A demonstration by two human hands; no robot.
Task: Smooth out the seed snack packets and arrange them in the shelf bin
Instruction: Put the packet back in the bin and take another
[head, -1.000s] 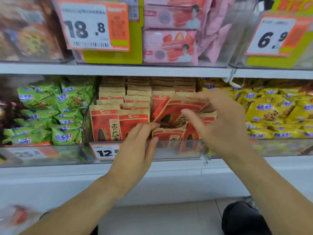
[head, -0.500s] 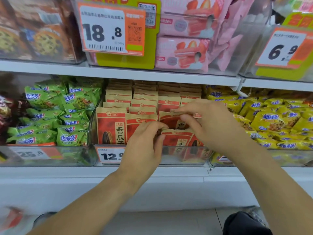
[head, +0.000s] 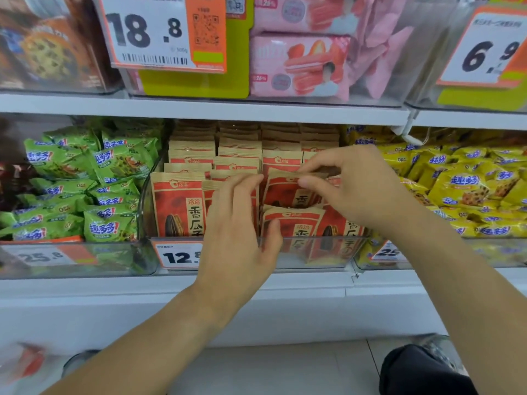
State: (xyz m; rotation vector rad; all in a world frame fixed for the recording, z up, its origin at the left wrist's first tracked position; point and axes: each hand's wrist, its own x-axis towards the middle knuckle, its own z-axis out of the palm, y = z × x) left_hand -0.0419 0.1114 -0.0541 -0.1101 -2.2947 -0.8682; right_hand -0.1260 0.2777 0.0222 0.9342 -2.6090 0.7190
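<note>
Head view, looking down at shelf. Landmark: clear shelf bin [head: 339, 253] with the 12.8 price tag [head: 178, 256] on its front wall. Bin holds rows of red-and-tan seed snack packets [head: 178, 206], standing upright, stacked back toward the rear. My right hand [head: 360, 186] is over the right half of the bin, thumb and fingers pinching the top edge of one seed packet [head: 288, 192], held just above the front row and slightly tilted. My left hand [head: 238, 229] is at the bin's front center, fingers reaching in over the front wall, fingertips touching packets in the middle column; thumb lies against a front-row packet [head: 296, 226] that sits low and crooked. Fingers relaxed, not curled around anything that I can tell. Left of the bin: green snack bags [head: 114, 166] in a neighboring bin. Right of the bin: yellow snack bags [head: 467, 186]. Above the bin, on the upper shelf: pink wafer packs [head: 299, 67] and an 18.8 price sign [head: 159, 32].
</note>
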